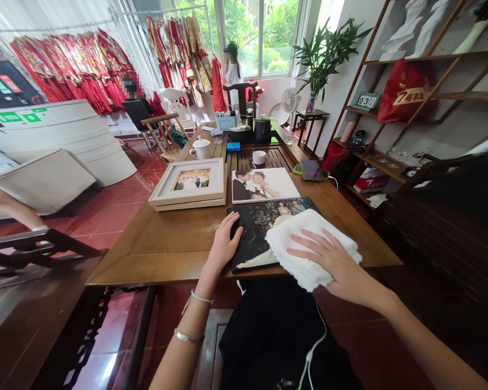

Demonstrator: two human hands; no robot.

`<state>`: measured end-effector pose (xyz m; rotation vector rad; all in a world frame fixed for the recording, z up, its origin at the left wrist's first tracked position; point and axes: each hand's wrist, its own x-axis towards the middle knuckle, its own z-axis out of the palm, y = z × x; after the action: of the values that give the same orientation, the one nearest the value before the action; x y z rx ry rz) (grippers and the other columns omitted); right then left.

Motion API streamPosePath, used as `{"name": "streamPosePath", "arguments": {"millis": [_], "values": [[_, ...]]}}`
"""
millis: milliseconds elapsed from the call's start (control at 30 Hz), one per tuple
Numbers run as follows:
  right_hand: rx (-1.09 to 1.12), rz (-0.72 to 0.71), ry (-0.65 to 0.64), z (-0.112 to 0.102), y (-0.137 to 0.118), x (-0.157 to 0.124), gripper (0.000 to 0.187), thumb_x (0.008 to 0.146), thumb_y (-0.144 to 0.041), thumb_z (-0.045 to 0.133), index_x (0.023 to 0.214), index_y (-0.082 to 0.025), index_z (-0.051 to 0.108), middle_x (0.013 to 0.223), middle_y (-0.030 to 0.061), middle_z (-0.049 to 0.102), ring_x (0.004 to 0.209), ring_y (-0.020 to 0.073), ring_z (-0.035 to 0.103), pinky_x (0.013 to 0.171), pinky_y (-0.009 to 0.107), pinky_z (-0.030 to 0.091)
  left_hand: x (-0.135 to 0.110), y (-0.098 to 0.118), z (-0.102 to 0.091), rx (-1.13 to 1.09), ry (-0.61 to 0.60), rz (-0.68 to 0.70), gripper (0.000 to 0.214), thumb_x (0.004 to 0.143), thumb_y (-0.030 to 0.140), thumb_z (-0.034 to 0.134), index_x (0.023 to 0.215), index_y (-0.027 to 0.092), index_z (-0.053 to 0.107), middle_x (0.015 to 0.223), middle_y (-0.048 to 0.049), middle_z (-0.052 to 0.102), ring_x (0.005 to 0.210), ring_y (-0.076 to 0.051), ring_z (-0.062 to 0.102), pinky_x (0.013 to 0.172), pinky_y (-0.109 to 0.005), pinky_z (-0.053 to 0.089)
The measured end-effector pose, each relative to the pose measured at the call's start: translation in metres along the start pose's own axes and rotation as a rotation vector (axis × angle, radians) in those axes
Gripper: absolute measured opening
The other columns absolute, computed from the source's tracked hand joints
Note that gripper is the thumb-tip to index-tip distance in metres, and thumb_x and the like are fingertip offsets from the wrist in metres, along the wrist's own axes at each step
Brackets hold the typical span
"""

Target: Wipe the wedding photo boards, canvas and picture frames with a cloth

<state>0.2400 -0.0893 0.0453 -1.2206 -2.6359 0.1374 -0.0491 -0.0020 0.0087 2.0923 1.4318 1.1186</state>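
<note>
A dark photo print (255, 224) lies at the near edge of the wooden table (174, 246). My left hand (224, 242) rests flat on its left edge, fingers stretched out. My right hand (329, 254) lies flat with spread fingers on a folded white cloth (309, 244) that covers the print's right part. Just beyond the dark print lies a lighter photo print (263, 184). To its left stands a stack of white picture frames (190, 184).
Farther along the table are a wooden tea tray (272, 158), a white cup (259, 157), a white teapot (202, 147), dark kettles (252, 131) and a phone (313, 170). Shelves (410, 97) rise at the right. Chairs, red garments and other people are at the back and left.
</note>
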Motion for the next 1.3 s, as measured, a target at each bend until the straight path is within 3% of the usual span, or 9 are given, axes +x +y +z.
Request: {"name": "streamPosePath", "arguments": {"millis": [133, 400, 500, 600, 733, 967, 1133, 1300], "values": [[0.011, 0.018, -0.007, -0.002, 0.023, 0.020, 0.086, 0.056, -0.005, 0.045, 0.137, -0.034, 0.045, 0.151, -0.0021, 0.036, 0.139, 0.0266, 0.026, 0.111, 0.058, 0.015, 0.000, 0.000, 0.000, 0.003, 0.001, 0.000, 0.033, 0.089, 0.026, 0.048, 0.120, 0.017, 0.057, 0.133, -0.0127, 0.057, 0.131, -0.024, 0.046, 0.112, -0.046, 0.034], [-0.023, 0.164, 0.019, 0.005, 0.079, 0.082, 0.076, 0.063, -0.008, 0.047, 0.137, -0.026, 0.045, 0.149, 0.0033, 0.039, 0.139, 0.0283, 0.028, 0.110, 0.059, 0.017, 0.000, -0.003, 0.003, -0.012, 0.006, 0.011, 0.033, 0.088, 0.025, 0.049, 0.120, 0.017, 0.057, 0.133, -0.0129, 0.057, 0.131, -0.024, 0.046, 0.112, -0.044, 0.034], [-0.033, 0.231, 0.020, 0.007, 0.080, 0.106, 0.071, 0.068, -0.011, 0.048, 0.138, -0.024, 0.045, 0.147, 0.0056, 0.042, 0.138, 0.0295, 0.029, 0.110, 0.059, 0.017, -0.001, -0.004, 0.004, -0.008, 0.011, 0.019, 0.033, 0.089, 0.024, 0.049, 0.120, 0.017, 0.057, 0.133, -0.0126, 0.057, 0.131, -0.024, 0.046, 0.112, -0.045, 0.035], [-0.043, 0.207, 0.006, 0.008, 0.067, 0.117, 0.071, 0.068, -0.012, 0.048, 0.138, -0.025, 0.045, 0.148, 0.0045, 0.041, 0.138, 0.0295, 0.029, 0.110, 0.060, 0.015, -0.001, -0.004, 0.004, -0.003, 0.011, 0.025, 0.033, 0.089, 0.023, 0.049, 0.120, 0.017, 0.057, 0.132, -0.0129, 0.057, 0.130, -0.023, 0.047, 0.111, -0.045, 0.035], [-0.045, 0.100, -0.015, 0.009, 0.037, 0.102, 0.078, 0.063, -0.010, 0.048, 0.139, -0.029, 0.044, 0.150, 0.0014, 0.038, 0.139, 0.0294, 0.026, 0.110, 0.062, 0.013, 0.000, -0.003, 0.003, 0.004, 0.007, 0.018, 0.033, 0.088, 0.023, 0.049, 0.120, 0.015, 0.057, 0.133, -0.0146, 0.057, 0.131, -0.024, 0.047, 0.111, -0.046, 0.035], [0.022, -0.065, -0.024, 0.006, -0.010, 0.028, 0.081, 0.065, -0.009, 0.049, 0.141, -0.034, 0.039, 0.152, -0.0013, 0.033, 0.141, 0.0270, 0.022, 0.111, 0.059, 0.011, 0.000, -0.002, 0.003, -0.001, 0.006, 0.013, 0.033, 0.088, 0.023, 0.050, 0.119, 0.016, 0.057, 0.132, -0.0138, 0.057, 0.131, -0.024, 0.047, 0.111, -0.046, 0.036], [0.066, -0.030, -0.038, -0.002, -0.005, -0.006, 0.082, 0.064, -0.007, 0.045, 0.140, -0.036, 0.039, 0.152, -0.0028, 0.033, 0.141, 0.0257, 0.023, 0.112, 0.057, 0.014, 0.000, -0.003, 0.003, 0.001, 0.006, 0.013, 0.033, 0.089, 0.023, 0.049, 0.120, 0.016, 0.057, 0.133, -0.0141, 0.057, 0.131, -0.024, 0.046, 0.111, -0.046, 0.035], [0.036, 0.094, -0.006, -0.002, 0.021, 0.005, 0.086, 0.056, -0.005, 0.043, 0.137, -0.033, 0.044, 0.150, -0.0013, 0.037, 0.140, 0.0257, 0.025, 0.111, 0.058, 0.015, 0.000, -0.005, 0.003, -0.012, 0.015, 0.029, 0.033, 0.088, 0.024, 0.050, 0.119, 0.017, 0.057, 0.132, -0.0132, 0.057, 0.131, -0.025, 0.047, 0.111, -0.047, 0.035]]}}
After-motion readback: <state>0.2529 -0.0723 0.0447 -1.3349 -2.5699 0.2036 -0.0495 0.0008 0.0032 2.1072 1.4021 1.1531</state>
